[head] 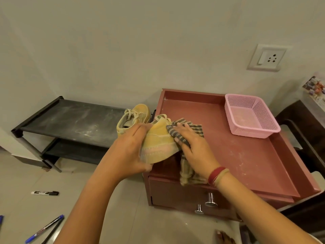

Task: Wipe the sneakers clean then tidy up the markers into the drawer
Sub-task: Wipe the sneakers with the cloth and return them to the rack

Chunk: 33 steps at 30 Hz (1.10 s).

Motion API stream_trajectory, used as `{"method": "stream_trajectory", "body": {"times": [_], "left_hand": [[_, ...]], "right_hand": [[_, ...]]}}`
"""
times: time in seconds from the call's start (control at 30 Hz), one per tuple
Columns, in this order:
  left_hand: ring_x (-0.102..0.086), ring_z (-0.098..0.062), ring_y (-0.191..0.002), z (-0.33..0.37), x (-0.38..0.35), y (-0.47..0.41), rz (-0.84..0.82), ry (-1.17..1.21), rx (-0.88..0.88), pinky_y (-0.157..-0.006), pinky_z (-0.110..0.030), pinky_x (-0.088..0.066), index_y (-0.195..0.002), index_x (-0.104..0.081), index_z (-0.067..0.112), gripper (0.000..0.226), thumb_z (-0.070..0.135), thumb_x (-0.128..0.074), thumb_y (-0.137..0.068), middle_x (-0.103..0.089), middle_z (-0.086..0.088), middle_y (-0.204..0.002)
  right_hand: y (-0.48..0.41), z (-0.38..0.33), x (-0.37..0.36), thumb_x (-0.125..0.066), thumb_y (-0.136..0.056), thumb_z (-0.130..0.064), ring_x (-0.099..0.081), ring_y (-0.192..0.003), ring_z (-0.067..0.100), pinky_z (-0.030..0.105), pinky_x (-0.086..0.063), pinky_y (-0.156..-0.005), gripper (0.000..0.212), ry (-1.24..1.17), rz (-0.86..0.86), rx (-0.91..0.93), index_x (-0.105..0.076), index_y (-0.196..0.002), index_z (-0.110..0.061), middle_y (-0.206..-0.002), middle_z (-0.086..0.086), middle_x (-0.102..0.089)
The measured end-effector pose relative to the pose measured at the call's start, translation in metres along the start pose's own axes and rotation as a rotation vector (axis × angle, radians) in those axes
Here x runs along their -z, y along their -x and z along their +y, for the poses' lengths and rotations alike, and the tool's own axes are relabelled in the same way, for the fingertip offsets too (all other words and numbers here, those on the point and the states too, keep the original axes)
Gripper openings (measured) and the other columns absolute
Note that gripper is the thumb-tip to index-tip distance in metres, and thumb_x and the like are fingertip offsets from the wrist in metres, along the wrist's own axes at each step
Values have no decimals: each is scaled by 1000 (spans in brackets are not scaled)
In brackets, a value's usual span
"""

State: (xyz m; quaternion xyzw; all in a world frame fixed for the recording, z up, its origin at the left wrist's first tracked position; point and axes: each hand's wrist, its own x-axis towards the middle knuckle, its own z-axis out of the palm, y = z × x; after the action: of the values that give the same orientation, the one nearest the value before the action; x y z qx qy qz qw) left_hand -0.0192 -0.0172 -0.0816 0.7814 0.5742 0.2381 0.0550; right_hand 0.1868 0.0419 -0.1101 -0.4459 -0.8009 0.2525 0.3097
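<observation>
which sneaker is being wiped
The nearer sneaker, held in the left hand with the cloth against it; the other sneaker sits behind it, not held.

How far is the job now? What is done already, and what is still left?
Done: nothing I can confirm. Whether the second sneaker on the shoe rack was wiped cannot be told.
In hand: the left hand grips one sneaker while the right hand holds the striped cloth against it.
Left: the markers lie on the floor, and the drawer is shut.

Pink basket point(255, 133), black rack point(73, 118), wall socket point(268, 58), perhaps leaflet point(314, 90)
</observation>
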Motion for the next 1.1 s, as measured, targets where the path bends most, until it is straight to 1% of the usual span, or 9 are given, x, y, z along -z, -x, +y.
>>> {"method": "stream_trajectory", "body": {"times": [0.1,0.17,0.3,0.43,0.57,0.73,0.83,1.0,1.1], "left_hand": [[-47,-5,-107,0,0,0,-2,21,-9,-82,-22,-47,-136,-39,19,97,33,-86,-53,-48,7,-126],[-47,-4,-107,0,0,0,6,28,-16,-83,-20,-46,-136,-40,18,96,33,-86,-53,-48,7,-126],[-44,-3,-108,2,0,-1,7,11,-20,-81,-18,-41,-136,-39,19,96,33,-85,-53,-47,7,-127],[-48,-6,-109,0,-2,-2,-7,13,-54,-84,-11,-38,-132,-42,17,91,31,-86,-54,-49,7,-125],[-42,-2,-110,4,-2,-1,-11,31,-65,-83,-9,-38,-134,-40,17,93,26,-86,-53,-46,7,-126],[-33,6,-111,4,-3,-1,-32,28,-85,-81,2,-31,-132,-38,20,93,26,-87,-52,-45,7,-127],[-34,5,-113,5,-4,0,-36,24,-83,-81,0,-30,-133,-36,22,94,26,-87,-53,-43,9,-128],[-35,7,-109,3,-3,0,-24,58,-81,-80,1,-35,-130,-36,23,92,26,-86,-53,-39,16,-122],[-36,4,-109,2,-2,-1,-34,42,-66,-78,-3,-33,-132,-36,22,92,28,-86,-54,-37,17,-123]], "right_hand": [[19,-20,-15,-46,-95,-18,-15,-142,2,22,-14,-117,43,-75,-138,222,-43,-137,-26,-148,-13,-30],[19,-14,-17,-46,-93,-9,-13,-143,4,25,-12,-118,49,-68,-201,286,-42,-138,-29,-150,-14,-29],[-8,-1,-3,-46,-97,-27,-18,-140,6,47,-18,-117,38,-145,-17,10,-36,-130,-42,-139,-20,-32],[6,-13,-10,-45,-96,-29,-17,-142,3,27,-15,-118,40,-234,-186,205,-36,-131,-45,-148,-17,-32],[-15,6,7,-47,-97,-26,-23,-141,10,42,-20,-117,42,-176,-68,-3,-37,-137,-31,-145,-11,-35],[-2,-5,1,-46,-95,-28,-24,-138,-2,21,-19,-115,41,-207,-190,160,-37,-134,-39,-145,-13,-37],[-16,5,11,-47,-97,-23,-29,-139,10,39,-21,-117,40,-80,-82,14,-45,-136,-27,-144,-7,-42],[3,-9,0,-46,-95,-20,-22,-140,0,24,-17,-117,45,-155,-239,219,-38,-138,-32,-148,-12,-34],[-13,5,10,-44,-97,-17,-21,-139,3,38,-16,-118,43,46,-135,42,-41,-139,-29,-148,-10,-36]]}}
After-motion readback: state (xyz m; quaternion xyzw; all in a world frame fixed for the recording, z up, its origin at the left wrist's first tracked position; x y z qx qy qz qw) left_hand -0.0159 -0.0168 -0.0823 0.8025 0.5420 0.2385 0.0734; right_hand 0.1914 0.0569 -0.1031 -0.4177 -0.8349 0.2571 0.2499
